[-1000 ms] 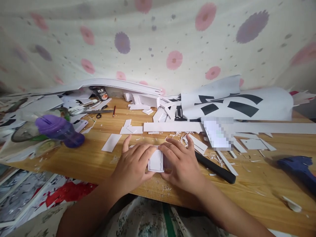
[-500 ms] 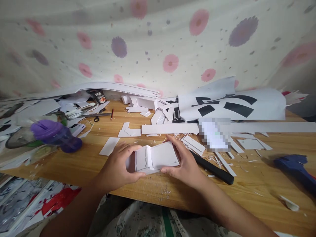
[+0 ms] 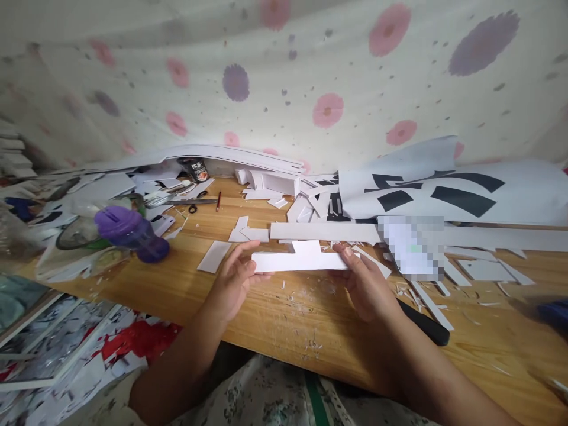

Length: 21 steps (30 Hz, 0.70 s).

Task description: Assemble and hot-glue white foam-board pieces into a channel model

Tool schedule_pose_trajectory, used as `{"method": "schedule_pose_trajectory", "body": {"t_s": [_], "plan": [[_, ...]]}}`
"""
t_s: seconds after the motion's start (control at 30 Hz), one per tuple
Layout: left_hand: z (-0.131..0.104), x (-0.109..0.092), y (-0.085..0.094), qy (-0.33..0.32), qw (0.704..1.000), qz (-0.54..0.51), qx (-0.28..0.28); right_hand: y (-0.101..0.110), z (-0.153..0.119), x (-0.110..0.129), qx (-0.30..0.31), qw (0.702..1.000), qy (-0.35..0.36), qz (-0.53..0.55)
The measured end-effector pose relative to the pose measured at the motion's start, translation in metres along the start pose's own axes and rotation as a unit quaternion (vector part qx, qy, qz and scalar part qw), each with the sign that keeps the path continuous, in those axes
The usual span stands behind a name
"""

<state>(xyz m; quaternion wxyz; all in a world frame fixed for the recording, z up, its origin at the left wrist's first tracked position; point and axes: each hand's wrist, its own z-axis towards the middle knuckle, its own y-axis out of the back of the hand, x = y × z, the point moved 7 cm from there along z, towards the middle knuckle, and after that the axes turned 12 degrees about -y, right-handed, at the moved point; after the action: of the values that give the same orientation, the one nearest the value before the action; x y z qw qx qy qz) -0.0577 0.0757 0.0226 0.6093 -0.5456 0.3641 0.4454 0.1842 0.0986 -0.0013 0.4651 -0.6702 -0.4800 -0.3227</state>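
Note:
A white foam-board piece [image 3: 298,261], long and narrow with a raised block at its middle, is held level above the wooden table [image 3: 284,331]. My left hand [image 3: 237,275] pinches its left end between thumb and fingers. At the other end, my right hand [image 3: 364,278] grips it with the thumb on the near face. Behind the piece lies a long white strip [image 3: 323,231]. A flat white card [image 3: 215,256] rests just left of my left hand. The underside of the held piece is hidden.
On the left stands a purple bottle [image 3: 133,232], with scissors [image 3: 195,204] and a dark can [image 3: 194,170] behind. A blurred phone [image 3: 408,247] lies right of centre, near a black-handled tool [image 3: 426,324]. Printed sheets [image 3: 448,189] and white scraps are at the back right.
The white piece has been turned so a long narrow face shows instead of its open folded side. My hands have moved farther apart, to its ends. The view has swung left.

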Motion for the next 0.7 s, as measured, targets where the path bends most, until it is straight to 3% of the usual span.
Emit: {"method": "schedule_pose_trajectory", "body": {"t_s": [0.13,0.43,0.57,0.7], "plan": [[0.002,0.007,0.006,0.039,0.997,-0.017,-0.065,0.001,0.000,0.003,0.021,0.999,0.024,-0.007],[-0.003,0.012,0.022,0.079,0.990,-0.015,-0.115,-0.002,0.002,0.001,0.064,0.993,0.054,-0.082],[-0.005,0.010,0.027,0.091,0.988,-0.022,-0.124,-0.010,-0.010,0.017,0.103,0.973,0.165,-0.125],[-0.004,0.008,0.031,0.108,0.986,-0.025,-0.122,-0.012,-0.023,0.030,0.089,0.949,0.252,-0.166]]}}
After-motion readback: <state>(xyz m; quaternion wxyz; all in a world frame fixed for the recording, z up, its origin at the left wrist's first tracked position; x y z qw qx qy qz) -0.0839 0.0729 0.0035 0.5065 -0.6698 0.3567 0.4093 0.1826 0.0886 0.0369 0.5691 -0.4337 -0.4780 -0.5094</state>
